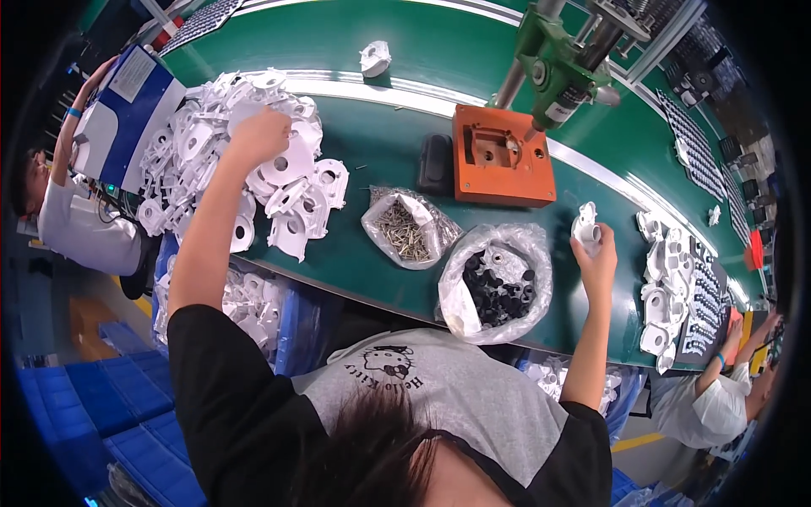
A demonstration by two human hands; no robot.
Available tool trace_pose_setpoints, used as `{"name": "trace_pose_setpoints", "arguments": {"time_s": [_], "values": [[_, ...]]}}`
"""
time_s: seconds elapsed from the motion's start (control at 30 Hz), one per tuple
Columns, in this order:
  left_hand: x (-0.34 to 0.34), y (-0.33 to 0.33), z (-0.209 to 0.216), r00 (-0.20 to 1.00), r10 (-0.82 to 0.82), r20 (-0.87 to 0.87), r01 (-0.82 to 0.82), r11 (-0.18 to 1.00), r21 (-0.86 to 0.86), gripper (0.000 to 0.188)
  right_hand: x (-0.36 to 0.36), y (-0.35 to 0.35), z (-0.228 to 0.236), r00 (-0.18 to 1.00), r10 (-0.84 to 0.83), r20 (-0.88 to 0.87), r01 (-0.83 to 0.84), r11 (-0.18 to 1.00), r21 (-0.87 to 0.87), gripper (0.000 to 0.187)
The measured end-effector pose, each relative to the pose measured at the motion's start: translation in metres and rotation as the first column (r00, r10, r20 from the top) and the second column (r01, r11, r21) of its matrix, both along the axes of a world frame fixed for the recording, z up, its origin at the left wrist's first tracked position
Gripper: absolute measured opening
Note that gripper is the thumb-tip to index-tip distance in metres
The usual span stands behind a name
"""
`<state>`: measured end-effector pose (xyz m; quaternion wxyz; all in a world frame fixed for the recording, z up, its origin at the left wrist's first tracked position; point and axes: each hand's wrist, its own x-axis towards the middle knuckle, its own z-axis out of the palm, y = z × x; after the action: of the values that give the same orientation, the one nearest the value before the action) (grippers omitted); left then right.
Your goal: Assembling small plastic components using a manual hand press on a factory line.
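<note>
My left hand (260, 138) reaches into a big heap of white plastic parts (198, 139) at the left of the green table. Its fingers are curled at a flat white part with a round hole (289, 162); the fingertips are partly hidden. Over at the right, my right hand (596, 252) is closed around a white plastic housing (585, 221) with a short tube, held just above the tabletop. Between the hands lie an open bag of metal screws (404, 232) and a clear bag of black caps (498, 291).
An orange fixture block (504, 173) sits under a green press (557, 80), beside a dark case (435, 163). One white part (375, 59) stands on the far green belt (338, 38). White parts (663, 291) line the right side. Other people work at left and right.
</note>
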<state>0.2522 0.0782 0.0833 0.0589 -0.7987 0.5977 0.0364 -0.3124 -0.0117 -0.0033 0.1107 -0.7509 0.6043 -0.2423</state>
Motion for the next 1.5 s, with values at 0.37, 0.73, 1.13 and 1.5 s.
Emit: {"name": "trace_pose_setpoints", "arguments": {"time_s": [0.37, 0.73, 1.13, 1.5], "values": [[-0.128, -0.003, 0.006, -0.374, -0.128, -0.919, -0.134, 0.988, -0.083, 0.034, 0.122, 0.053, 0.087, 0.432, 0.768, 0.474, -0.635, 0.632, -0.444, 0.067], [-0.223, 0.012, -0.024, -0.831, 0.267, -0.488, 0.226, 0.964, 0.142, 0.045, 0.155, 0.064, 0.108, 0.392, 0.906, 0.159, -0.886, 0.418, -0.200, 0.060], [-0.236, 0.023, -0.055, -0.784, 0.398, -0.476, 0.170, 0.876, 0.452, 0.051, 0.151, 0.075, 0.096, 0.474, 0.822, 0.317, -0.871, 0.491, 0.030, 0.062], [-0.242, 0.027, -0.073, -0.791, 0.483, -0.375, 0.296, 0.839, 0.457, 0.055, 0.155, 0.076, 0.075, 0.466, 0.839, 0.279, -0.881, 0.470, 0.058, 0.059]]}}
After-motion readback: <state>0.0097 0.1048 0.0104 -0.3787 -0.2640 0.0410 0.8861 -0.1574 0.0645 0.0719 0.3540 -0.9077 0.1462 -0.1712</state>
